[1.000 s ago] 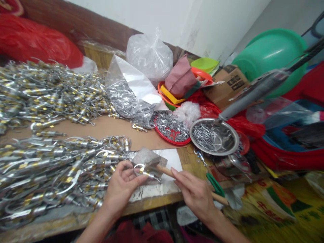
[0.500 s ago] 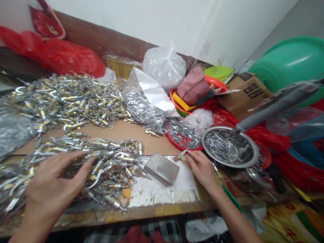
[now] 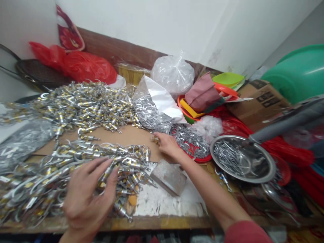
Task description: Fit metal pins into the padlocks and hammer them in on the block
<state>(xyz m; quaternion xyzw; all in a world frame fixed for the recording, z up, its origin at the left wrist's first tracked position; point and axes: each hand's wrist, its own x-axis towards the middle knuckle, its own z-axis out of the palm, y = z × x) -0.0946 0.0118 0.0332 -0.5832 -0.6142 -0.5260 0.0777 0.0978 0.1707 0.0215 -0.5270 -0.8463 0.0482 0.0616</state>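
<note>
My left hand (image 3: 88, 194) hovers over the front pile of silver-and-brass metal fittings (image 3: 121, 165), thumb and fingers apart, with nothing seen gripped. Many of these fittings have curved hooks or small end loops. Stretched toward the back, my right hand (image 3: 168, 145) has its fingertips closed on one silver-and-brass fitting (image 3: 155, 138) lying on the brown cardboard (image 3: 134, 135). Its fingers partly cover that piece. A grey metal block (image 3: 169, 177) rests on a worn pale sheet (image 3: 149, 202), to the left of my right forearm.
A bigger heap of fittings (image 3: 91, 104) lies at the back left. Right of my hand are a red tray (image 3: 206, 158) of small metal pieces and a steel bowl (image 3: 269, 165) of pins. A grey cylindrical arm (image 3: 286, 125) reaches over the bowl. Plastic bags (image 3: 173, 74) line the wall.
My right hand has moved left and away from me, from beside the block to the fitting on the cardboard. My left hand has shifted right over the pile. The view has shifted too.
</note>
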